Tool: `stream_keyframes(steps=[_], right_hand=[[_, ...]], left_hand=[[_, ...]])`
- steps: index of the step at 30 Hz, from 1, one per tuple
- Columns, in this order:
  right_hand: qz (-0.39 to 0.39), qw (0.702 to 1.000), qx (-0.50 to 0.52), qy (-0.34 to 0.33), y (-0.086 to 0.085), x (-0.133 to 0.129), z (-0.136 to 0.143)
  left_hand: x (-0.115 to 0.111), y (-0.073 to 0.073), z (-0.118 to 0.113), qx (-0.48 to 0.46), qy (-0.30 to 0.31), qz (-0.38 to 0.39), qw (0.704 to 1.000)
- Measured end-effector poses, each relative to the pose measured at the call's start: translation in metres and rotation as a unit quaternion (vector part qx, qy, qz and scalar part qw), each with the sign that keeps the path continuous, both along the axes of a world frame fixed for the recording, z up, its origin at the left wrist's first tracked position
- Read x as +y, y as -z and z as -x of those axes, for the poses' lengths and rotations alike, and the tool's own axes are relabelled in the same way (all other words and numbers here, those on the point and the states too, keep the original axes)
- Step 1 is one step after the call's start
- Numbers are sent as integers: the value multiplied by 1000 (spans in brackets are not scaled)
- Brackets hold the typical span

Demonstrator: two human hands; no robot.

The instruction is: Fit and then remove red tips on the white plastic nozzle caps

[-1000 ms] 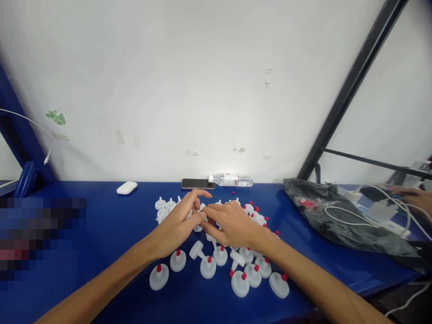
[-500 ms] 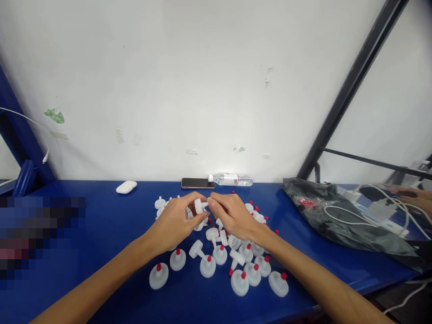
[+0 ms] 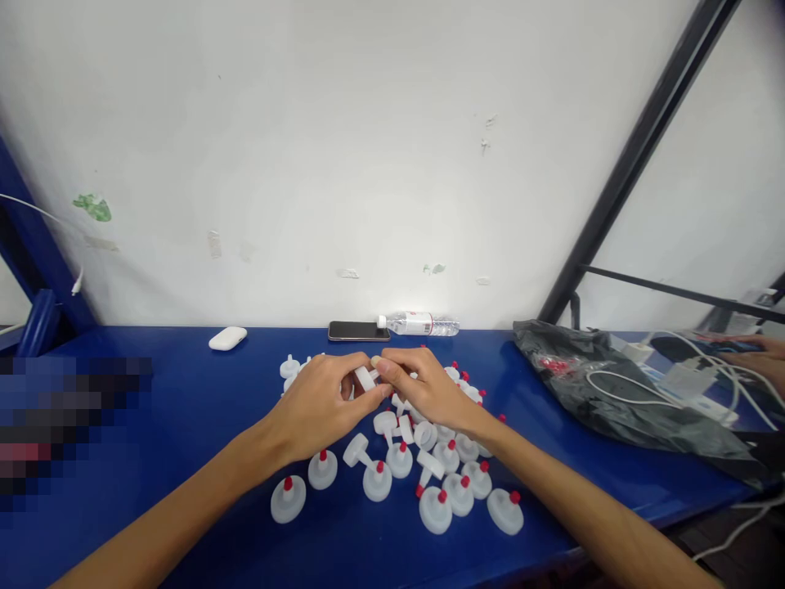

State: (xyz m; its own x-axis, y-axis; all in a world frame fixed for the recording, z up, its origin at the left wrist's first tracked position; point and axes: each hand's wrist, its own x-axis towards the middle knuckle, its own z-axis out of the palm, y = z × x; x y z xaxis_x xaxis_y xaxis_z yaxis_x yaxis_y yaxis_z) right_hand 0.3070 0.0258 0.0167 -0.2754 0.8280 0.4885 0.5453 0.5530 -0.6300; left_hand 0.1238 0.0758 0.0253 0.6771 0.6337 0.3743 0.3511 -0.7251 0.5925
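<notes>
In my left hand (image 3: 319, 401) is a white plastic nozzle cap (image 3: 366, 378), its round base pinched between thumb and fingers and its spout pointing right. My right hand (image 3: 429, 388) is closed around the end of that spout; whether a small red tip sits under the fingertips is hidden. Below and around both hands lie many similar caps. Several wear red tips, such as one upright cap (image 3: 435, 511) at the front and another cap (image 3: 288, 499) at the front left. Behind my left hand stands a plain white cap (image 3: 290, 366) without a red tip.
Along the wall on the blue table (image 3: 202, 393) lie a phone (image 3: 359, 331), a water bottle (image 3: 423, 324) and a white earbud case (image 3: 227, 339). A dark plastic bag (image 3: 589, 409) with red pieces and cables covers the right side. Another person's hand (image 3: 766, 356) shows at far right.
The held cap has turned, its base tilting more edge-on between my fingers. My right fingers stay at its spout, with both hands close together. The view shifted slightly.
</notes>
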Motion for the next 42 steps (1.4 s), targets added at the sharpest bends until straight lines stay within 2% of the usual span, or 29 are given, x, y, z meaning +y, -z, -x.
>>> stream_keyframes(steps=[3,5,7,8,10,12,15,18,21,26,34,36,39,42], right_hand=[[-10,997,72,3,-5,6,-14],[-54,986,150,47,-13,13,-36],[-132,957,207,152,-21,22,-62],[-148,949,214,178,-25,26,-73],[-157,943,211,205,-27,30,-84],[-135,952,179,207,-24,30,-82],[-111,970,112,186,-18,24,-64],[-142,971,69,182,-16,19,-52],[-154,973,2,174,-15,20,-52],[-112,981,-122,102,-7,25,-54],[-56,966,-251,38,0,20,-43],[-43,966,-255,27,0,19,-42],[-9,981,-194,11,-6,17,-41],[109,986,-112,-62,-16,12,-42]], left_hand=[[-1,-2,6,-33,74,96,992],[0,-2,10,-37,119,150,981],[3,0,13,-23,117,138,983],[4,2,13,-12,103,111,988],[8,5,12,10,78,64,995],[11,8,10,32,63,43,997],[12,12,7,50,51,10,997],[10,14,5,47,60,-26,997],[9,14,4,49,75,-31,995],[10,15,5,63,70,-46,994],[7,18,6,97,79,-93,988],[8,18,6,99,88,-98,986],[8,16,6,101,93,-104,985],[7,15,7,95,91,-108,985]])
